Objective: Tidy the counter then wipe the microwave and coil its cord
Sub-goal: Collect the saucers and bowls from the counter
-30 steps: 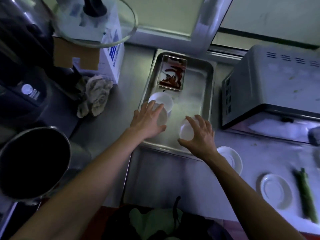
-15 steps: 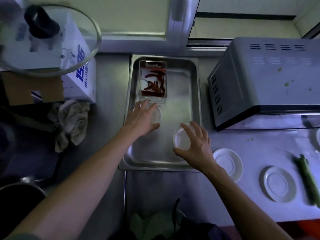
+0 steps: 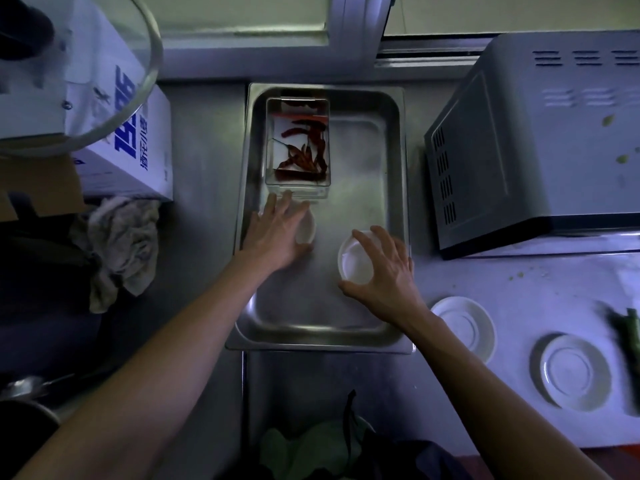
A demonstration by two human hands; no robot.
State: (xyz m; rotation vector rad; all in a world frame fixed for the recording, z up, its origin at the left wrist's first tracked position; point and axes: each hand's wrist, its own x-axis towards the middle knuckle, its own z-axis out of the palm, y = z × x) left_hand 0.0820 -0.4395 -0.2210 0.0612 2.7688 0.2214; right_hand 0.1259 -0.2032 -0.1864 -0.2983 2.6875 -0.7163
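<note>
A steel tray (image 3: 393, 161) lies on the counter at centre. Inside it, my left hand (image 3: 277, 230) covers a small white dish (image 3: 307, 230), fingers spread over its rim. My right hand (image 3: 384, 271) grips a second small white dish (image 3: 353, 261) from above, thumb at its near edge and fingers at its far edge. A clear box of dried red chillies (image 3: 299, 147) stands at the tray's back left. The grey microwave (image 3: 540, 140) stands to the right. Its cord is not in view.
Two white saucers (image 3: 464, 323) (image 3: 571, 372) lie on the counter right of the tray, with a green vegetable (image 3: 628, 327) at the far right. A crumpled cloth (image 3: 121, 244), a white carton (image 3: 138, 140) and a glass lid (image 3: 104, 74) are on the left. Green scraps dot the microwave top.
The view has swung so the tray sits square at centre. Both hands have stayed on their dishes inside the tray, the left one ending close to the chilli box.
</note>
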